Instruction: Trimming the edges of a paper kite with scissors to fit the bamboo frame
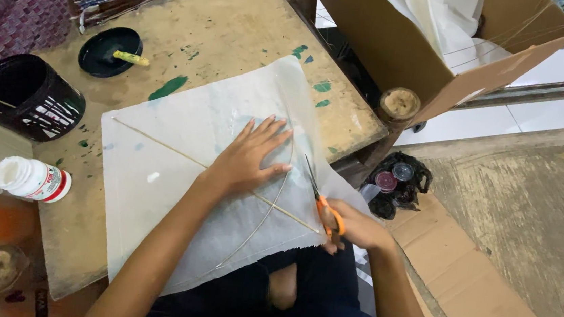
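A paint-stained wooden table (225, 31) is carrying a white kite paper sheet (172, 169) stretched over thin bamboo sticks (161, 144), which is lying across its near corner and overhanging the edge. The left hand (251, 156) is pressing flat on the sheet, fingers spread. The right hand (357, 228) is gripping orange-handled scissors (322, 203), blades parted at the paper's right edge. If the flat palm is slipping, I'd judge the blades could be tearing the thin paper or nicking the curved stick.
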